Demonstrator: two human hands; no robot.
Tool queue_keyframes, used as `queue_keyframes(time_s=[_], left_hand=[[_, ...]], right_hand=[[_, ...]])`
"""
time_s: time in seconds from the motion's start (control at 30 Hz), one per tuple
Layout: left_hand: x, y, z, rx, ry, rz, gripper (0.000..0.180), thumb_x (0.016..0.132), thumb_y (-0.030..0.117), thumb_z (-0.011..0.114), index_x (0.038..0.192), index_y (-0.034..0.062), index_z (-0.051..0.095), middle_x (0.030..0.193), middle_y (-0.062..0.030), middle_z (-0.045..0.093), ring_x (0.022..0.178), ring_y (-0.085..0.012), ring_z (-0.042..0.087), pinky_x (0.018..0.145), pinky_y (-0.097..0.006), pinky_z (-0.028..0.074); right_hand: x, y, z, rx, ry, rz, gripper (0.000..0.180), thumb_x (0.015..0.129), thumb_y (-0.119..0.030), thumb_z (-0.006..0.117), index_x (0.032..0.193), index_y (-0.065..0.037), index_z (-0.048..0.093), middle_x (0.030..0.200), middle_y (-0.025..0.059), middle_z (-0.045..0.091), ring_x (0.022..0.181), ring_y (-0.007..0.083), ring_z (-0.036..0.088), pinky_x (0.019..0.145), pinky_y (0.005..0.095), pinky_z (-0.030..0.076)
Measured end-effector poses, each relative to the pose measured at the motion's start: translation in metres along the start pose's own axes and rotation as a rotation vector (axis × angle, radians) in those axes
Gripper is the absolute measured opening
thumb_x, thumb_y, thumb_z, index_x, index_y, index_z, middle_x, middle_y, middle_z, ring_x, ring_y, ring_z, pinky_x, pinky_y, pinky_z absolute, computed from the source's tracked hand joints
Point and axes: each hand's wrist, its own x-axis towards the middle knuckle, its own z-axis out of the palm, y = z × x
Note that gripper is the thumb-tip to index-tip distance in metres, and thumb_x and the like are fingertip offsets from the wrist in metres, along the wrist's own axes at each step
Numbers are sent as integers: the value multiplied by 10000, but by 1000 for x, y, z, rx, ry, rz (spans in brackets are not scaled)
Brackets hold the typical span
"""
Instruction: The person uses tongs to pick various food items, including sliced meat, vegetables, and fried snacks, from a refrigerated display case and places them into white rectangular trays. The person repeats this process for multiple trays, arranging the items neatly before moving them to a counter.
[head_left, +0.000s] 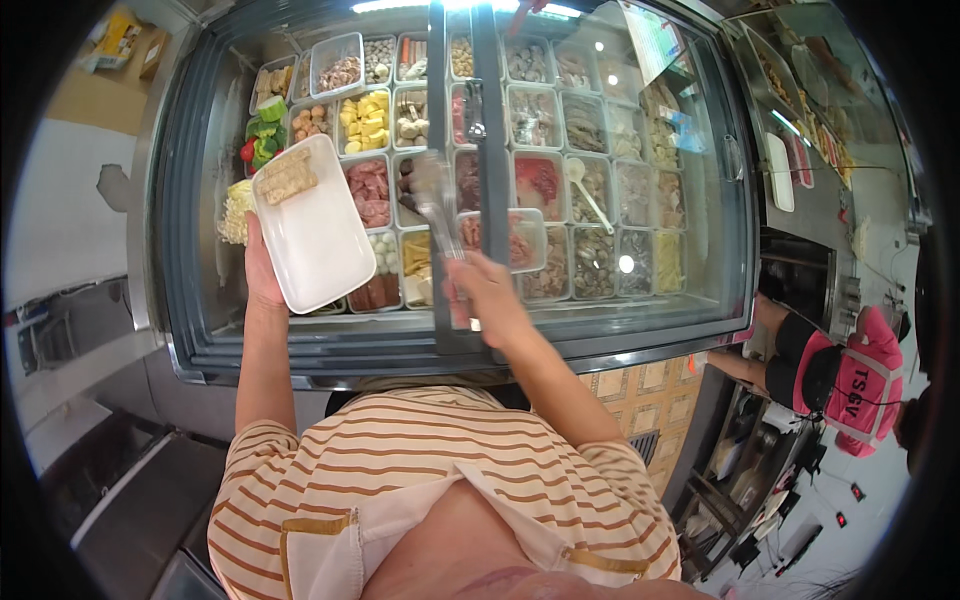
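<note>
My left hand (pixel 263 268) grips the left edge of a white rectangular tray (pixel 322 245), tilted above the left half of a glass-topped display chest. A pale brown, rough-surfaced piece of food (pixel 287 177) lies at the tray's far end. My right hand (pixel 490 297) is closed around metal tongs (pixel 441 218), smeared by motion. Their tips are over a container of dark food (pixel 410 205) near the chest's middle; whether they pinch anything cannot be made out. Beside the tray sit a tub of yellow pieces (pixel 364 122) and one of pink meat (pixel 369 190).
A sliding glass lid (pixel 640 285) covers the chest's right half, its frame (pixel 492 130) close to my right hand. Underneath are more food tubs and a white ladle (pixel 588 195). Green vegetables (pixel 268 130) and enoki mushrooms (pixel 236 212) lie left. A person in pink (pixel 860 385) is at right.
</note>
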Motion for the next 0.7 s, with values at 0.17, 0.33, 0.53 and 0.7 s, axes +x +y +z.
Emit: queue_keyframes(time_s=[0.17, 0.33, 0.53, 0.7], left_hand=[[52, 63, -27, 136, -90, -11, 667, 930, 572, 290, 1335, 52, 392, 1251, -132, 525, 1081, -286, 558, 915, -408, 471], [101, 116, -64, 110, -87, -88, 628, 939, 544, 316, 1319, 54, 414, 1233, -120, 537, 1044, -255, 579, 870, -378, 499], [136, 112, -94, 39, -17, -273, 649, 931, 547, 339, 1333, 40, 389, 1259, -127, 521, 1111, -267, 536, 952, -380, 439], [160, 105, -108, -34, -19, -356, 639, 933, 543, 344, 1316, 36, 410, 1261, -125, 520, 1116, -263, 531, 957, -382, 430]], right_hand=[[133, 70, 93, 166, 67, -96, 140, 883, -195, 557, 882, -56, 536, 700, 28, 541, 493, 112, 524, 405, 249, 437], [216, 99, 134, 120, 447, -104, 104, 878, -141, 555, 892, -40, 535, 692, 43, 548, 494, 130, 548, 389, 277, 473], [302, 103, 65, -744, 1025, -276, 400, 820, -223, 614, 1009, 114, 511, 820, 211, 620, 571, 270, 637, 485, 371, 499], [331, 63, 71, -911, 910, 172, 472, 737, -307, 613, 1001, 82, 574, 1024, 289, 603, 997, 391, 588, 882, 427, 453]])
